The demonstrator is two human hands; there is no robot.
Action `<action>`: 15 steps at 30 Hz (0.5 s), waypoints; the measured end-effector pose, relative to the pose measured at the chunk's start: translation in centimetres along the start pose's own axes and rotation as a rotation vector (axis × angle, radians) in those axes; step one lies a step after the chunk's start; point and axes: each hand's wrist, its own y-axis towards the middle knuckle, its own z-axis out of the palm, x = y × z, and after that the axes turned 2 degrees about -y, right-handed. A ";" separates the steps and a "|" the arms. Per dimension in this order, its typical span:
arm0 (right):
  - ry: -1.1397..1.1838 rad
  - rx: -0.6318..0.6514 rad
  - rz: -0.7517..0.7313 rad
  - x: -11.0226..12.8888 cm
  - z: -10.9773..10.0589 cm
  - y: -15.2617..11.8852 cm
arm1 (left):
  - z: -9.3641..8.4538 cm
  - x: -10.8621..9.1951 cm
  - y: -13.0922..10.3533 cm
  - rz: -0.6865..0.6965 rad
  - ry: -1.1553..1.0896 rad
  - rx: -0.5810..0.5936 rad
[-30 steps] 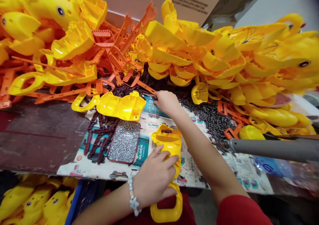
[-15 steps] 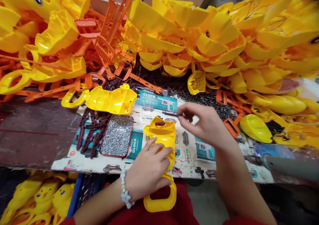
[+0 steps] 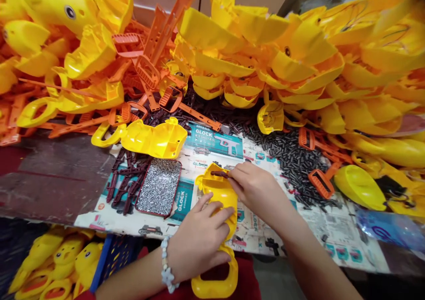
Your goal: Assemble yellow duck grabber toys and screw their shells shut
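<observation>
A yellow plastic duck-shaped shell half lies with its hollow side up at the table's front edge, its loop handle sticking out over my lap. My left hand holds it, with fingers laid across its middle and the thumb near the handle. At the far end of the shell, my right hand pinches a small dark brown plastic part against the inside. The fingers partly hide that part. To the left is a red-rimmed tray of small metal pins, beside a bunch of long dark brown plastic strips.
Another yellow shell half lies behind the tray. Stacked yellow shells and orange slotted strips bank up at the back. Small black parts are heaped at the right. A blue crate stands below left, beside yellow duck toys.
My right hand has moved left and nearer, bringing a thin dark part from above the printed sheet to the shell's far end. My left hand stays on the shell. The view has shifted slightly.
</observation>
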 end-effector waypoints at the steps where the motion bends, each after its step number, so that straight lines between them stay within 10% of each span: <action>1: -0.009 -0.005 -0.002 0.2 0.2 0.1 | 0.1 0.0 0.0 0.001 0.001 -0.005; 8: -0.032 -0.133 -0.059 -0.2 0.7 -0.4 | -0.9 0.8 -1.4 0.114 -0.026 -0.164; 15: -0.028 -0.353 -0.108 -2.1 -0.2 -1.6 | -11.8 9.0 -2.2 -0.406 0.324 -0.446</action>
